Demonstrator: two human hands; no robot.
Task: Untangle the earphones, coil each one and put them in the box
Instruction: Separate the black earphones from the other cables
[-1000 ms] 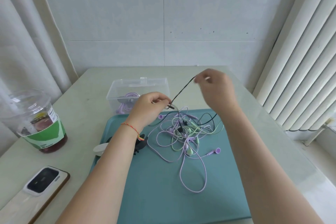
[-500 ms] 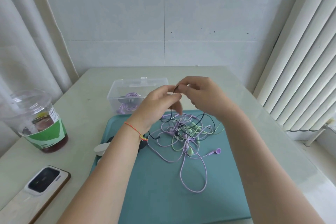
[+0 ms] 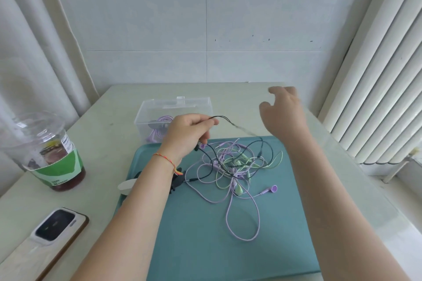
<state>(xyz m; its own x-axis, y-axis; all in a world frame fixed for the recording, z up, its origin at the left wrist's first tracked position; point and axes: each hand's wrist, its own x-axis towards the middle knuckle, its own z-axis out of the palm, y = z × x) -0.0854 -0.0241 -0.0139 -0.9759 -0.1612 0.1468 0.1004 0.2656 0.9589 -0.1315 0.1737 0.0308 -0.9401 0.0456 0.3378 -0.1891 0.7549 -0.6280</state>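
Observation:
A tangle of purple, green and black earphones [image 3: 233,166] lies on the teal tray [image 3: 205,246]. My left hand [image 3: 187,134] is closed on the black earphone cable [image 3: 222,118], holding a doubled length of it above the tray's far edge. The black cable runs blurred to the right and drops back into the tangle. My right hand [image 3: 283,112] hovers above the tray's far right corner, fingers spread, holding nothing. The clear plastic box [image 3: 146,118] stands behind the tray, with a coiled purple earphone [image 3: 159,130] inside it.
A plastic cup [image 3: 52,155] with a dark drink and a green sleeve stands at the left. A phone [image 3: 52,228] lies face down near the front left. Something black and a white piece [image 3: 126,186] lie on the tray under my left wrist. Vertical blinds hang at the right.
My right hand has let go of the black cable and swung away up to the right, fingers spread. My left hand keeps the folded black cable and has shifted slightly.

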